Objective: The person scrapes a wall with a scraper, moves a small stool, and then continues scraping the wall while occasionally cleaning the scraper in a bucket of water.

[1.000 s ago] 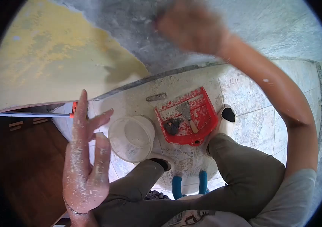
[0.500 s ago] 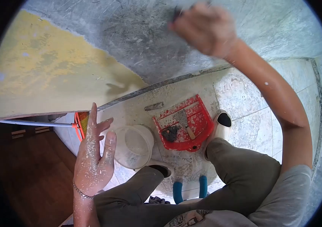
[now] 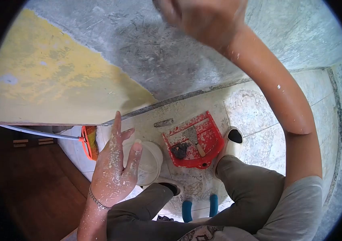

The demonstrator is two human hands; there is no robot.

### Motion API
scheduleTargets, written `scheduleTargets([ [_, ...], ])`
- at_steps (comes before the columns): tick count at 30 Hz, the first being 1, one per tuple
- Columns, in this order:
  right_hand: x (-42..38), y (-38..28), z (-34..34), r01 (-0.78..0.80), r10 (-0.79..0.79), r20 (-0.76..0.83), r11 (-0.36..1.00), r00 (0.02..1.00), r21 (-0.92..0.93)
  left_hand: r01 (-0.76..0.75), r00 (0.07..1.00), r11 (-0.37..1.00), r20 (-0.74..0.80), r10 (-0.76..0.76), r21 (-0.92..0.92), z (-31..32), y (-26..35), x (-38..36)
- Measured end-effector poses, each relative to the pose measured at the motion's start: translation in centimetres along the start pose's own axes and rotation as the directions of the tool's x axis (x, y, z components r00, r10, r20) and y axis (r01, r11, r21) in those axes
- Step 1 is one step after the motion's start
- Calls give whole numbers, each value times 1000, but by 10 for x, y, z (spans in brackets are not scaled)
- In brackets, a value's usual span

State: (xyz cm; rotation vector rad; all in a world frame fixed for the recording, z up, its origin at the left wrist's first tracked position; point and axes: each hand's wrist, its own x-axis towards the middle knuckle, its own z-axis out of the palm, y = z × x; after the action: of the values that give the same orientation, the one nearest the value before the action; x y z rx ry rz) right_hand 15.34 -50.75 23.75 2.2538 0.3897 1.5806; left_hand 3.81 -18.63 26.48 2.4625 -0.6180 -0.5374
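My left hand (image 3: 116,166), speckled with white flakes, is raised with its fingers apart and nothing in it, in front of a white bucket (image 3: 148,162). At the top edge, my right hand (image 3: 209,20) is blurred and partly cut off, held up near the grey scraped wall (image 3: 150,60); its fingertips and anything in them are hidden. Below on the floor lies a red dustpan (image 3: 215,134) spattered with white. In it rest a putty knife (image 3: 195,138) with a wooden handle and a dark lump (image 3: 179,150).
Yellow paint (image 3: 58,80) covers the wall at left. A broom (image 3: 90,142) with an orange frame stands by the dark brown surface (image 3: 30,180). A narrow flaked strip (image 3: 163,123) lies behind the dustpan. Two teal legs (image 3: 187,211) show below, between my feet.
My right hand has moved up and left, partly out of view. My left hand appears farther right, still spread. The view has shifted slightly, showing more of the broom.
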Motion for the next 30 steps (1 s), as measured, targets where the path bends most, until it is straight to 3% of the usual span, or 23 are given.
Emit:
scheduleTargets([
  [1,3,15,13,-135,-25,346,892,938,432,-1,1000,1000,4,1,7,1,1,-1],
  [2,2,25,21,-385,-201,602,605,773,697,-5,1000,1000,9,5,13,2,3,-3],
  [3,-11,-11,10,-18,-95,206,872,974,489,-12,1000,1000,5,12,15,1,3,-2],
  [4,-41,-61,5,194,-177,-244,980,954,48,-14,1000,1000,14,14,15,2,3,-3],
  [6,-120,-87,22,549,-543,-82,829,836,104,-25,1000,999,11,25,19,3,1,-4],
  [7,-119,-88,19,681,-690,-5,714,724,160,-7,1000,1000,2,7,23,3,-2,-4],
  [8,-113,-84,26,682,-688,-9,718,726,138,8,1000,1000,-9,-8,27,1,-5,-2],
  [10,-44,-52,-3,305,-299,-86,950,950,72,-13,999,1000,-32,14,26,-4,-6,-3],
  [12,43,-15,-44,-78,77,43,997,996,24,-28,997,1000,-66,29,3,-4,-7,-5],
  [13,73,-4,-57,-62,61,32,998,998,18,-57,995,998,-75,59,18,-2,-11,-4],
  [15,123,10,-73,-138,161,-247,985,956,107,-102,988,994,-115,104,28,1,-19,-1],
  [16,125,5,-71,-119,142,-262,988,955,102,-118,984,991,-129,125,64,4,-24,0],
  [18,94,-19,-46,-119,138,-210,988,968,102,-108,986,989,-115,119,97,6,-35,-2],
  [20,35,-48,-22,115,-87,-186,982,979,147,-68,992,992,-98,79,109,0,-36,-6],
  [22,4,-64,-25,160,-156,-38,941,987,297,-24,996,993,-80,34,119,-1,-38,-7],
  [23,15,-65,-35,175,-166,-54,940,985,292,-13,997,989,-68,23,146,-3,-40,-7],
  [25,44,-66,-62,-27,20,24,949,1000,315,7,998,987,-56,3,162,-4,-41,-10],
  [29,74,-58,-66,-88,116,-65,939,991,334,-92,982,978,-148,121,190,-4,-30,-13],
  [30,83,-61,-71,-111,187,-158,912,969,395,-129,967,967,-188,171,219,-6,-28,-11],
])
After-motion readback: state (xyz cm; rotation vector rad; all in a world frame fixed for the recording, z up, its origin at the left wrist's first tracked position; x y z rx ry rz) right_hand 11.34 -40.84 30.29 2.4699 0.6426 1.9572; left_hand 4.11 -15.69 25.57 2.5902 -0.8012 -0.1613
